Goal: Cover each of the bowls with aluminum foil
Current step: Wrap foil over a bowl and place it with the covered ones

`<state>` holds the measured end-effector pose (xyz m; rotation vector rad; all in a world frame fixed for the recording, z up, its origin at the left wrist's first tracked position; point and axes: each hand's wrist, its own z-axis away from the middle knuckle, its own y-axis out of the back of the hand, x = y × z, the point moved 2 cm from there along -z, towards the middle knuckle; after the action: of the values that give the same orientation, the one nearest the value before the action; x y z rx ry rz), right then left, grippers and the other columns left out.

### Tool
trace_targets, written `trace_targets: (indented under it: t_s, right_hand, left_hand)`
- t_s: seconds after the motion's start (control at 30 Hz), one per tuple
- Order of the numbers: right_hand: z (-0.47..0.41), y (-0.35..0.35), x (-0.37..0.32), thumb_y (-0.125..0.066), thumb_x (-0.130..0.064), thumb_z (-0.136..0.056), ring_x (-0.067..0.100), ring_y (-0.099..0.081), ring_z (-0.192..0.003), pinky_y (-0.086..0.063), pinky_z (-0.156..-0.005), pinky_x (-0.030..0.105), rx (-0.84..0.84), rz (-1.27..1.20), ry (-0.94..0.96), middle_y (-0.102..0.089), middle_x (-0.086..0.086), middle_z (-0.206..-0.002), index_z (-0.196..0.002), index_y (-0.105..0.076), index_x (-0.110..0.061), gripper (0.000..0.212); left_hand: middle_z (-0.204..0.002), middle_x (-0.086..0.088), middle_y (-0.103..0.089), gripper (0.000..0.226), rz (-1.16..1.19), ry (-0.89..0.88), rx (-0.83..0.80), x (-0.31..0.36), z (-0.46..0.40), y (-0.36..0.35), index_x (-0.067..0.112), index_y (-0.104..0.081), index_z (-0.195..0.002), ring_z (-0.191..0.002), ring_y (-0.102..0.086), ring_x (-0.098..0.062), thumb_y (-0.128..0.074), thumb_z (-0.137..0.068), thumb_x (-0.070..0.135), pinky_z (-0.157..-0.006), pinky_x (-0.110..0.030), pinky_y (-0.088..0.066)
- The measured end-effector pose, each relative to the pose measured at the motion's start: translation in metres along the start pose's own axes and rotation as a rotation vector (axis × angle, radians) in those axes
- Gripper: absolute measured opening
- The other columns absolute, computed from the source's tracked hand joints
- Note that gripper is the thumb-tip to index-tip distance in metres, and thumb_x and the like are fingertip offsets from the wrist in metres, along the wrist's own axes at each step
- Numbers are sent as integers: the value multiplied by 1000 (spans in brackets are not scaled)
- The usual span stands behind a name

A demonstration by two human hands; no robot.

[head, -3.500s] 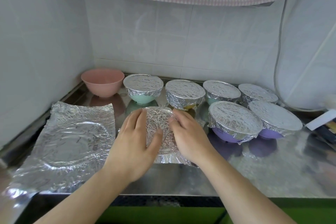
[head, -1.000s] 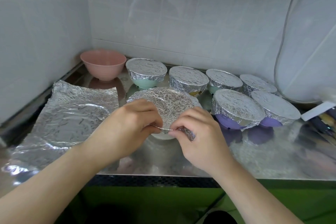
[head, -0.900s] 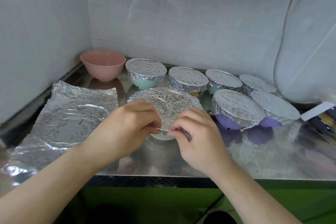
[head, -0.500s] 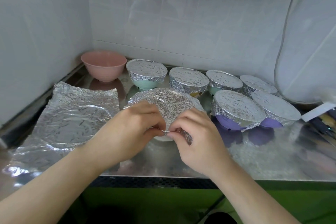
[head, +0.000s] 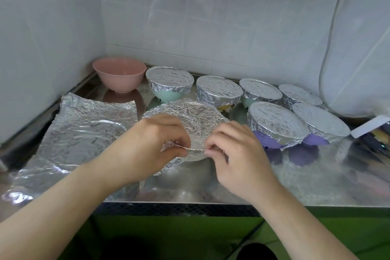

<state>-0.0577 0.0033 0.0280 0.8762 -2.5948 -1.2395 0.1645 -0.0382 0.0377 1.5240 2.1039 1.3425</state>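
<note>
Both your hands are busy on the bowl in the middle of the frame. Your left hand pinches the near edge of the foil sheet draped over that bowl, and your right hand pinches the same edge just beside it, fingers curled, with a thin seam of foil stretched between them. The bowl itself is almost hidden; only a pale sliver of its side shows under the foil, between your hands. The foil lies crumpled across its top but its skirt flares loose on the near left, so I judge this one only half done: the edge needs folding down and pressing all round the rim.

Behind it, six bowls look finished. Along the wall in the upper middle stand the green bowl, then the next covered bowl, a third and a fourth toward the right. In front of those, at middle right, sit two purple bowls and, both capped tightly.

One remains bare: the pink bowl in the corner at upper left. A spare sheet of foil lies flat on the surface at the left, near that bowl, and it seems meant for it. So after this rim is sealed, one bowl is left to cover.
</note>
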Motion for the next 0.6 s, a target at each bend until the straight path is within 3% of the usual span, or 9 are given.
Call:
trace_targets:
  t_s: [0.17,0.4,0.6]
  right_hand:
    - [-5,-5,-14,-82,-20,-90,16,-56,-94,-42,-90,32,-44,-91,-14,-60,-9,-93,-89,-70,-17,12]
    - [-6,-3,-6,-81,-8,-90,17,-55,-90,-44,-86,36,-43,-26,-16,-60,-10,-88,-82,-67,-16,18]
    - [-3,4,1,-80,-8,-90,12,-52,-92,-46,-86,40,-70,-19,-38,-58,-13,-90,-84,-64,-19,20]
  left_hand:
    - [-86,11,-61,12,-78,-14,50,7,-1,-11,18,-72,-88,-85,-55,-11,-84,-85,17,-77,-24,-45]
    - [-93,20,-64,15,-1,36,-18,-5,1,5,28,-75,-94,-95,-60,-5,-82,-84,37,-82,-23,-47]
    - [-93,18,-65,14,-22,31,-33,-8,1,10,27,-76,-92,-95,-60,-2,-85,-82,30,-83,-25,-48]
